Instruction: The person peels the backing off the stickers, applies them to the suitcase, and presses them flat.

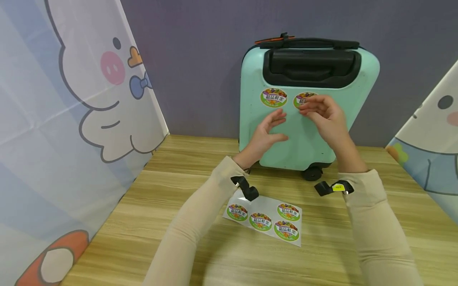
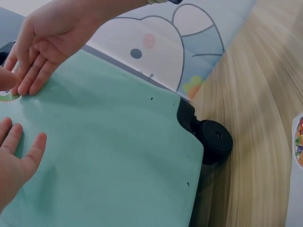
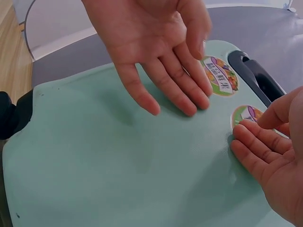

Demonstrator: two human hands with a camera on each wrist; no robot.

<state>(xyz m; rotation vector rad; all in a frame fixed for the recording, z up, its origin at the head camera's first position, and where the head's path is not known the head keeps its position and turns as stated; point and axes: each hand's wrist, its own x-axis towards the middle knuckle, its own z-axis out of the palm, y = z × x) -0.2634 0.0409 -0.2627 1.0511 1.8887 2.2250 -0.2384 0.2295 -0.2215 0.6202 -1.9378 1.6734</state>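
A mint-green suitcase [image 1: 286,147] stands upright on the wooden table. Two oval fruit stickers are on its front: a left one [image 1: 273,97] fully visible in the head view, and a right one [image 1: 299,100] partly covered by fingers. My right hand [image 1: 326,119] has its fingertips on the right sticker, fingers fairly straight and thumb apart in the right wrist view. Just below the left sticker is my left hand [image 1: 264,137], fingers extended and holding nothing; whether its fingertips touch the suitcase I cannot tell.
A white sticker sheet [image 1: 269,200] with several oval stickers lies on the table [image 1: 171,190] in front of the suitcase. A black wheel [image 1: 312,173] shows at the suitcase's lower right. Cartoon-printed cloths [image 1: 35,119] hang at both sides, with a grey panel [image 1: 193,71] behind.
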